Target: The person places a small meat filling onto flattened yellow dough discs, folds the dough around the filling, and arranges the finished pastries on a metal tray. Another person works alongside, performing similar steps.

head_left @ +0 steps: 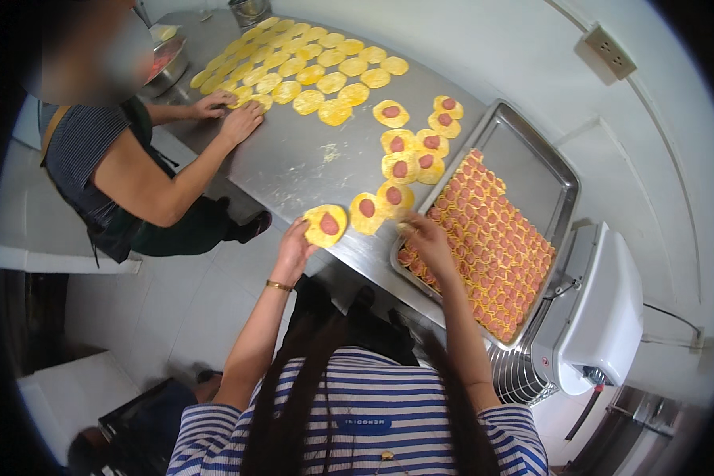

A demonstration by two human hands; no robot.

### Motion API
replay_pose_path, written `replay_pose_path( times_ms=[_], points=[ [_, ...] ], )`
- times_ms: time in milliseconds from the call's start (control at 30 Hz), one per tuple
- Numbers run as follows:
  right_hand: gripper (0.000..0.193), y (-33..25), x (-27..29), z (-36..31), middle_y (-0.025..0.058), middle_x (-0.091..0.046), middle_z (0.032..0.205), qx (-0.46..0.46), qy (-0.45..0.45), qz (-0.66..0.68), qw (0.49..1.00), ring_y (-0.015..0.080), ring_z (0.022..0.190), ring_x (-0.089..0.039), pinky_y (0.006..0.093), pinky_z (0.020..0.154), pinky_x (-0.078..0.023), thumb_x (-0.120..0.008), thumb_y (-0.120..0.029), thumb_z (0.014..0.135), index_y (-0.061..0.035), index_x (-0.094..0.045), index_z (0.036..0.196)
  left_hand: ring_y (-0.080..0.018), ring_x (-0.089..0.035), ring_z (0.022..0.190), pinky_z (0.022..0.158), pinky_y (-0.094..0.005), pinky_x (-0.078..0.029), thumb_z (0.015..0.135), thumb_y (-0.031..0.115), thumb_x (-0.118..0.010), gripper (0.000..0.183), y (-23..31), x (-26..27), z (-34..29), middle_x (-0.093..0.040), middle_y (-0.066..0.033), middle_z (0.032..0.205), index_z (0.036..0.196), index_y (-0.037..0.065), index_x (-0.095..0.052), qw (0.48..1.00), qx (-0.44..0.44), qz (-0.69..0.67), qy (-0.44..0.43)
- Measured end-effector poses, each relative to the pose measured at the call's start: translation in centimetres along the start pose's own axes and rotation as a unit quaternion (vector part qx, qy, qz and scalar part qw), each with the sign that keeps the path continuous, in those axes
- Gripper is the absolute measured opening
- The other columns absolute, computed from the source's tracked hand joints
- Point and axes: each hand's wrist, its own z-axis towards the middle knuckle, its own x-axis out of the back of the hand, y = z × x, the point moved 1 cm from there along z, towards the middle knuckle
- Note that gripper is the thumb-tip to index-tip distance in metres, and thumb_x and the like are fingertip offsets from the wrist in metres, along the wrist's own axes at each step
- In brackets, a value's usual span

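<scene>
My left hand (295, 246) holds a round yellow dough wrapper (317, 216) at the table's near edge. A dab of pink meat filling (328, 224) lies on that wrapper. My right hand (430, 239) is beside the tray's near left corner, with its fingers drawn together and slightly blurred. What is between those fingers, if anything, I cannot make out. Just ahead of my hands lie two filled wrappers (366, 208), and several more filled wrappers (400, 168) reach back along the table. Open-topped meat dumplings (492, 246) stand in tight rows in the metal tray (559, 155).
Several plain yellow wrappers (309, 75) cover the far part of the steel table (282, 170). At the left, a co-worker's hands (242, 119) touch wrappers. A metal bowl of pink filling (166, 70) sits beyond them. A white machine (599, 309) stands right of the tray.
</scene>
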Motion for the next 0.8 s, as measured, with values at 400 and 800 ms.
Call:
replay_pose_path(
  times_ms=[400, 800],
  points=[
    [0.021, 3.5, -12.5, 1.6, 0.0084, -0.065, 0.095, -0.125, 0.111, 0.234, 0.958, 0.0129, 0.081, -0.062, 0.0262, 0.073, -0.05, -0.054, -0.006, 0.09, 0.0066, -0.062, 0.104, -0.0121, -0.062, 0.083, 0.077, -0.0232, -0.05, 0.093, 0.014, -0.043, 0.027, -2.1, -0.3, -0.1, -0.064, -0.0069, 0.095, 0.11, -0.001, -0.059, 0.965, -0.053, 0.258, 0.01],
    [0.024, 3.2, -13.0, 0.9, 0.008, -0.066, 0.095, -0.019, 0.07, 0.283, 0.956, 0.013, 0.089, -0.063, 0.0259, 0.082, -0.049, -0.06, 0.006, 0.082, 0.0038, -0.064, 0.106, -0.0091, -0.059, 0.095, 0.085, -0.0242, -0.05, 0.091, -0.001, -0.05, 0.028, -1.3, -0.6, -2.0, -0.062, -0.0038, 0.106, 0.119, -0.003, -0.056, 0.985, -0.03, 0.155, -0.062]
  ],
)
